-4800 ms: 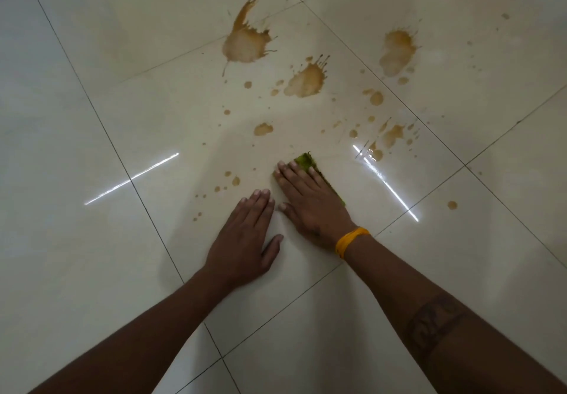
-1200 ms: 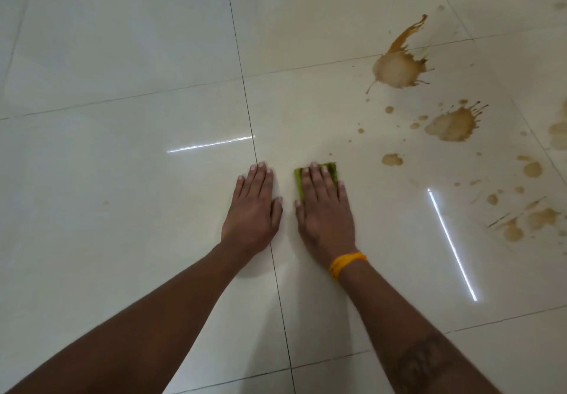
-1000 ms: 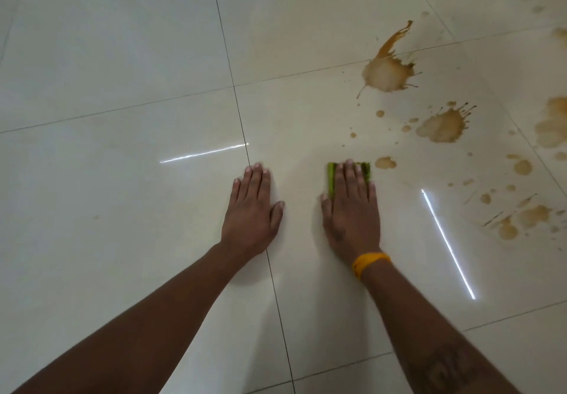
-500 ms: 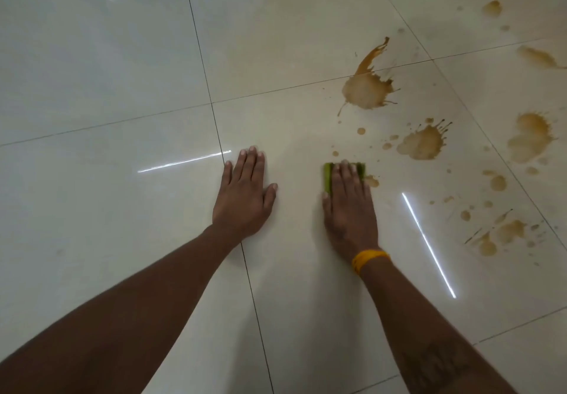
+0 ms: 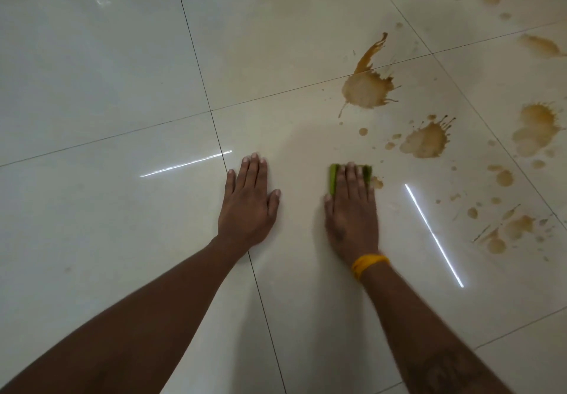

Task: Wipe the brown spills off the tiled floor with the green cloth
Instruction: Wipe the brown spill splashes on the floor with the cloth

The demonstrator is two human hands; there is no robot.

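- Right hand [image 5: 351, 209]: flat, fingers straight and together, pressing the green cloth [image 5: 333, 179] against the tiled floor [image 5: 107, 225]. Nothing is gripped; the cloth is pinned under the fingers and only its far and left edges show.
- Left hand [image 5: 248, 200]: flat on the floor with fingers extended, holding nothing, set well apart from the cloth and apparently serving as a brace.
- Cloth position: its right edge meets a small brown spot [image 5: 377, 182], the nearest mark to the hand.
- Outstanding work: the large splash [image 5: 366, 90] on the grout line, a second splash [image 5: 425, 142] just beyond the cloth, a third [image 5: 535, 130] at the right edge, the streaked cluster [image 5: 515, 228] to the near right, and scattered droplets between them are all unwiped.
- Completed work: the tile around both hands shows no brown marks; whether a thin film remains there probably cannot be judged through the glare.
- Assessment: early stage; most of the spillage remains, all of it ahead and to the right of the cloth.
- Also noted: a yellow wristband [image 5: 368, 263] on the right wrist.
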